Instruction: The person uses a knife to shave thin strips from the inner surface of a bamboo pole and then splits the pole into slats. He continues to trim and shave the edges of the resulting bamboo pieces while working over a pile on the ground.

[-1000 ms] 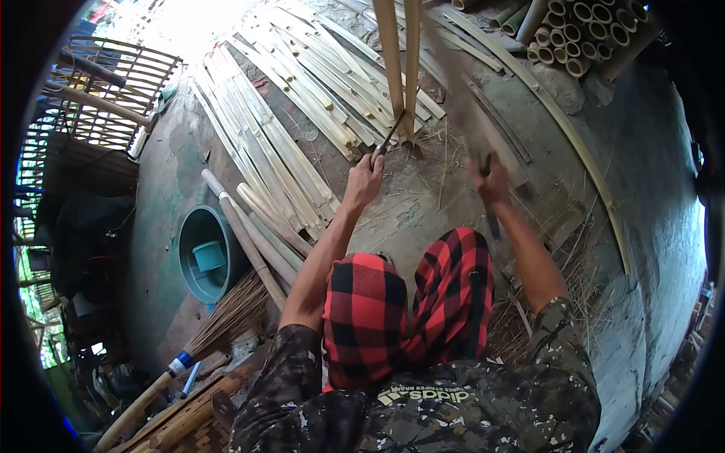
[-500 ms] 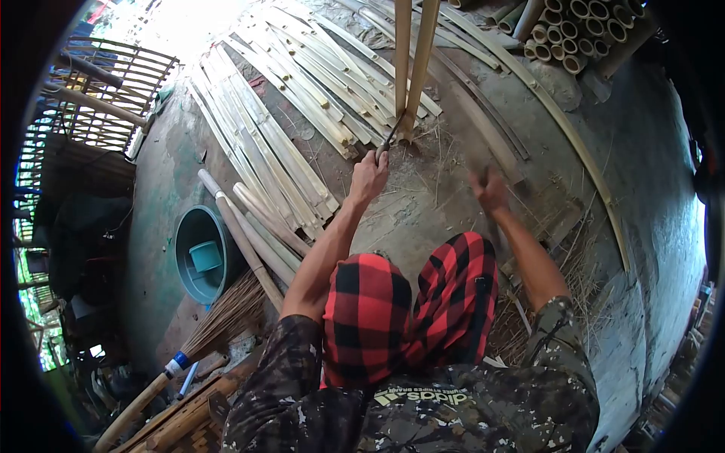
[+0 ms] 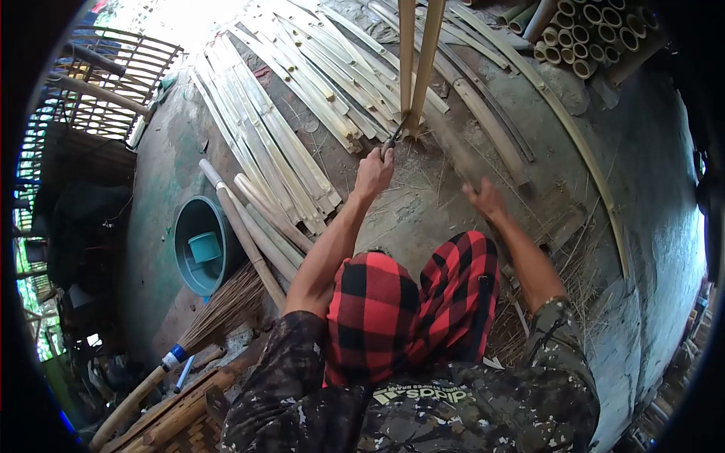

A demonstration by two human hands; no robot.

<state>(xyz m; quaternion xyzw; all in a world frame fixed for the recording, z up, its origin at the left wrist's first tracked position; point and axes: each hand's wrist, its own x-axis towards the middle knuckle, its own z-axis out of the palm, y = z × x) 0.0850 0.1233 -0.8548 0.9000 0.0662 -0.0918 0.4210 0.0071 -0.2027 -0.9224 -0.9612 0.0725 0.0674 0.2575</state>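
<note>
Bordering the floor (image 3: 162,170) at the left, a slatted screen (image 3: 124,72) is letting light through its gaps. Below it, a broom (image 3: 215,306) is lying diagonally, its bristles pointing toward a round basin (image 3: 179,260), in which a small blue-green container (image 3: 204,247) is resting. Beside the basin, several bamboo poles (image 3: 249,240) are lying on the floor, and beyond them rows of pale bamboo strips (image 3: 276,143) are spreading toward the bright upper edge. At the centre, above knees covered in red-and-black checked cloth (image 3: 374,317), the left hand (image 3: 374,174) is clenching the near end of a dark, narrow tool (image 3: 393,140), whose far end is meeting the split bamboo (image 3: 419,72) near its base. The split bamboo is standing on the floor, its two lengths diverging upward and passing out of view. To the right, the raised right hand (image 3: 485,202) is gripping a motion-blurred implement (image 3: 455,151), its exact form being indistinct. Farther right, brown lengths (image 3: 487,124) are lying on the floor, a long strip (image 3: 578,140) is curving past them, and cut bamboo tubes (image 3: 581,51) are forming a stack at the upper right.
</note>
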